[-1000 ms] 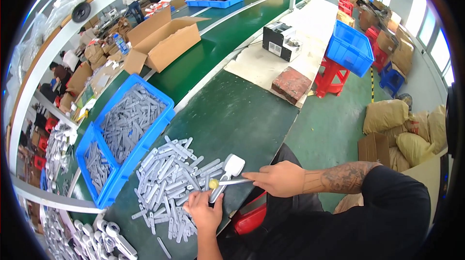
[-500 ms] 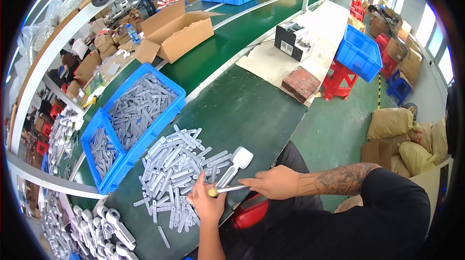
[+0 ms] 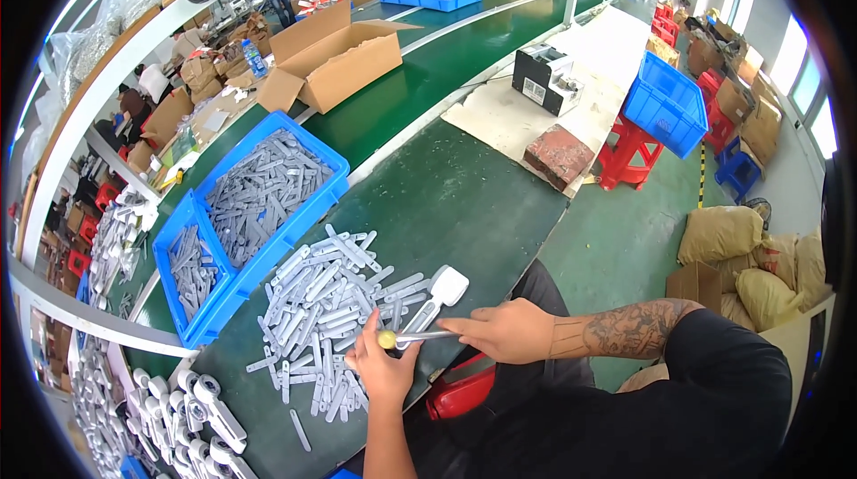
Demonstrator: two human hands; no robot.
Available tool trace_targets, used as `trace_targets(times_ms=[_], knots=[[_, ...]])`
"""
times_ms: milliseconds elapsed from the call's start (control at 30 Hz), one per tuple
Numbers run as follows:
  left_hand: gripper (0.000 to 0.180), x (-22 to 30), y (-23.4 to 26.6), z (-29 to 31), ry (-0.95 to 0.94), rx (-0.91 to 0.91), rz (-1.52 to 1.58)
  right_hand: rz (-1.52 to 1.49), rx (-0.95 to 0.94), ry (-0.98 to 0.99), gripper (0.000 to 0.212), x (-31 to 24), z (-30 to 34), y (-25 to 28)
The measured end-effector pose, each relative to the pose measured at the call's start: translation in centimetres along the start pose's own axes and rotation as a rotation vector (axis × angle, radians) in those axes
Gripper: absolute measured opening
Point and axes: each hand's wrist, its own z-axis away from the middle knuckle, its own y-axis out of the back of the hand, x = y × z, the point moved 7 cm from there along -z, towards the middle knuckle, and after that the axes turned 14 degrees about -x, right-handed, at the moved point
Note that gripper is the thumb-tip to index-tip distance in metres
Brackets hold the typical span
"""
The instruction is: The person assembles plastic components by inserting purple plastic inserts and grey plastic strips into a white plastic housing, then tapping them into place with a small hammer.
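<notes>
My left hand (image 3: 384, 370) is closed round the lower end of a white plastic part (image 3: 448, 286) with a rounded square head and a long handle. My right hand (image 3: 509, 331) is closed on a thin metal rod tool (image 3: 423, 335), its index finger stretched along it. A yellow knob at the tool's far end sits by my left thumb and fingers, over the part's handle. The exact contact there is hidden. Just left of my hands spreads a loose pile of grey handle strips (image 3: 308, 305); one strip (image 3: 300, 431) lies apart near the front.
Blue bins (image 3: 308, 204) of grey strips stand behind the pile. White handled parts (image 3: 192, 421) lie at lower left. An open carton (image 3: 353, 64), a boxy machine (image 3: 546, 79) and a reddish block (image 3: 559, 157) rest farther back. A blue crate (image 3: 665, 104) sits on a red stool (image 3: 629, 156).
The tool's yellow knob has risen slightly and shifted left against my left hand. Both hands keep their grip and nearly their place. The whole view has shifted a little.
</notes>
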Motion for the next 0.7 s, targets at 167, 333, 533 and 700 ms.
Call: trace_targets(times_ms=[167, 333, 533, 700], knots=[[0.087, -0.7, -0.3, -0.3, 0.026, -0.058, 0.005, -0.007, -0.183, -0.148, 0.04, 2.7, 0.2, -0.6], [0.071, 2.7, -0.1, -0.8, -0.134, -0.046, -0.222, -0.13, 0.171, -0.326, 0.034, 9.6, -1.1, 3.9], [0.049, 3.4, -1.0, -0.8, -0.213, 0.004, -0.289, 0.139, 0.425, -0.382, 0.024, 19.4, -3.2, 1.7], [0.038, 2.6, 2.9, -0.4, -0.091, 0.026, 0.1, 0.159, 0.419, -0.407, 0.015, 18.5, -2.5, 2.3]])
